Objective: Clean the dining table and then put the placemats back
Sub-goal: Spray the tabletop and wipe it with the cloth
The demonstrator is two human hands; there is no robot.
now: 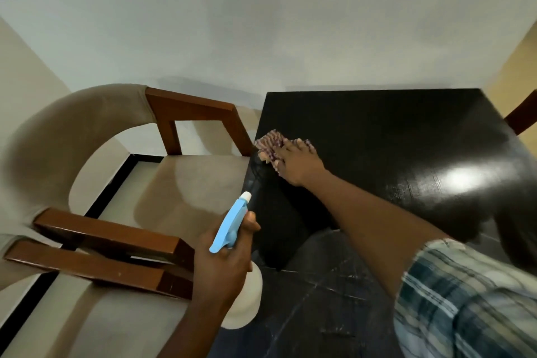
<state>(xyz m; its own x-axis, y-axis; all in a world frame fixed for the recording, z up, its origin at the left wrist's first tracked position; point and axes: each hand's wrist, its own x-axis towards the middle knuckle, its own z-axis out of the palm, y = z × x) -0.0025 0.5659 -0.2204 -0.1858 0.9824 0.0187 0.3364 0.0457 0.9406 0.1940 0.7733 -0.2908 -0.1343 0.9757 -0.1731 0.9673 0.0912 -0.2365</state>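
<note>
1. Pressing flat on a checked cloth (268, 145), the right hand (296, 164) lay at the dining table (406, 139)'s far-left corner, unwiped top stretching away rightward.
2. Nearer the body, the left hand (223, 259) gripped a spray bottle (231, 225), nozzle toward the table.
3. No placemats showed; the bottle's body was mostly hidden.

Beige upholstered armchair (72, 136) with brown wooden arms; pale wall (261, 23) behind it
</note>
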